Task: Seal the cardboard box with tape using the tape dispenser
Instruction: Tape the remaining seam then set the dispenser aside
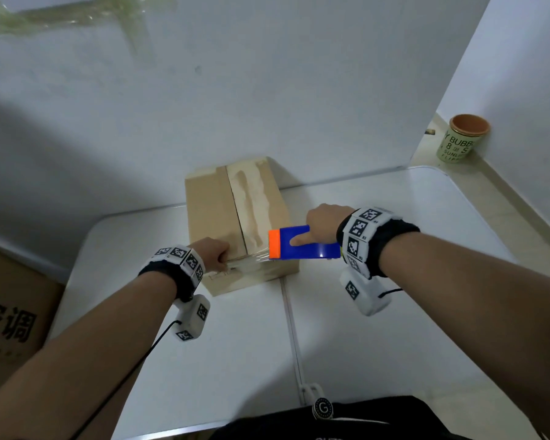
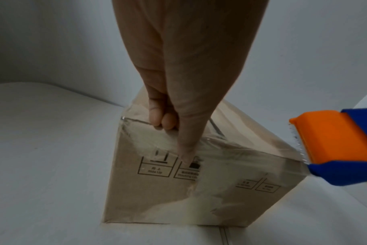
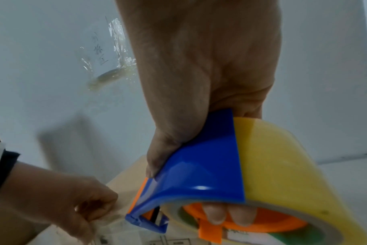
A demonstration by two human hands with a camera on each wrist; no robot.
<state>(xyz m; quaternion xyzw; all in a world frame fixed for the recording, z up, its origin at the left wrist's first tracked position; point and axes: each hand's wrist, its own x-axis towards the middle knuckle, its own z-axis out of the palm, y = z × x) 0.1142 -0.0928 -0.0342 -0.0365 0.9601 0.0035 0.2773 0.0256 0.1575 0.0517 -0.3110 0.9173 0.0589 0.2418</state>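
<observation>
A brown cardboard box (image 1: pixel 216 211) stands on the white table (image 1: pixel 378 312), its top flaps closed along a centre seam. My left hand (image 1: pixel 218 255) is at the box's near top edge. In the left wrist view its thumb (image 2: pixel 188 149) presses clear tape (image 2: pixel 241 159) onto the front face while the fingers curl over the edge. My right hand (image 1: pixel 318 223) grips the blue and orange tape dispenser (image 1: pixel 299 244) just right of the seam, above the box top. Its fingers (image 3: pixel 220 213) reach through the yellowish roll (image 3: pixel 283 165). A short stretch of tape (image 1: pixel 251 260) runs from the toothed blade to my left hand.
A white wall stands directly behind the box, with old tape scraps (image 1: pixel 77 17) stuck high up. A green cup (image 1: pixel 459 139) sits on the floor at the far right. A large printed carton (image 1: pixel 10 312) stands left of the table. A seam (image 1: pixel 291 328) divides the tabletop.
</observation>
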